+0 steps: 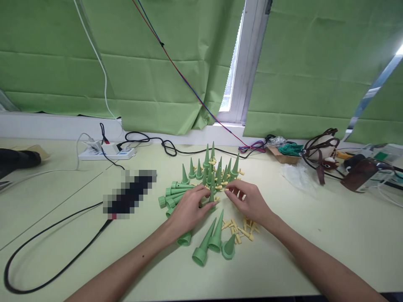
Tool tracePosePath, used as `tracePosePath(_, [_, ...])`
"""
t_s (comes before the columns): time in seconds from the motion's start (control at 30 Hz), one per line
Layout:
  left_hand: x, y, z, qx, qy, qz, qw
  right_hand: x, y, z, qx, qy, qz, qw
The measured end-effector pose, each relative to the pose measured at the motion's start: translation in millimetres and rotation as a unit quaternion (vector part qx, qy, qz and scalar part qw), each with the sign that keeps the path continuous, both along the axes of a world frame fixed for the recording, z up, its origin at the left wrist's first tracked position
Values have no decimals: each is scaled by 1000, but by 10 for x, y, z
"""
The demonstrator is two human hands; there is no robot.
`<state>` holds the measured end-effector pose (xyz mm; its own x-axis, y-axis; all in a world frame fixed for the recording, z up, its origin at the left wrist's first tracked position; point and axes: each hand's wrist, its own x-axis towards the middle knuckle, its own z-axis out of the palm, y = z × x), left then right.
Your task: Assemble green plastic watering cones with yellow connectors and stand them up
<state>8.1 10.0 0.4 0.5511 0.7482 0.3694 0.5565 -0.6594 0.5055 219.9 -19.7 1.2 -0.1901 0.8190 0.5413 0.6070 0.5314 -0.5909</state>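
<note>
Just in front of the standing cones (214,167), the left hand (189,209) pinched a green cone (212,196) upright. The right hand (250,202) closed its fingertips on a yellow peg (225,188) beside it. Fitting the two seemed the step in hand, and lining the peg up came next.

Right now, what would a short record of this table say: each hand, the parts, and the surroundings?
Left hand: fingers closed on a green cone
Right hand: fingertips at a small yellow piece beside that cone; grip unclear
Standing cones: cluster upright behind the hands
Lying cones: some in front of the hands, more to their left
Yellow pieces: loose pile by the right wrist
Table: pale green
Also there: power strip, black cable, green curtains
</note>
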Motion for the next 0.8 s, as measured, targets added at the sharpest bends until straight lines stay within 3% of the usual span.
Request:
tracePosePath(0.23, [-10,-6,-5,9,16,-23,1000,4,6,-28,12,-2,-11,1000])
tracePosePath(0.5, [-10,-26,54,-13,-25,1,1000,-16,-25,8,26,27,-24,999])
tracePosePath(0.8, [1,-16,52,-117,-112,10,987,-55,-78,37,2,29,13,999])
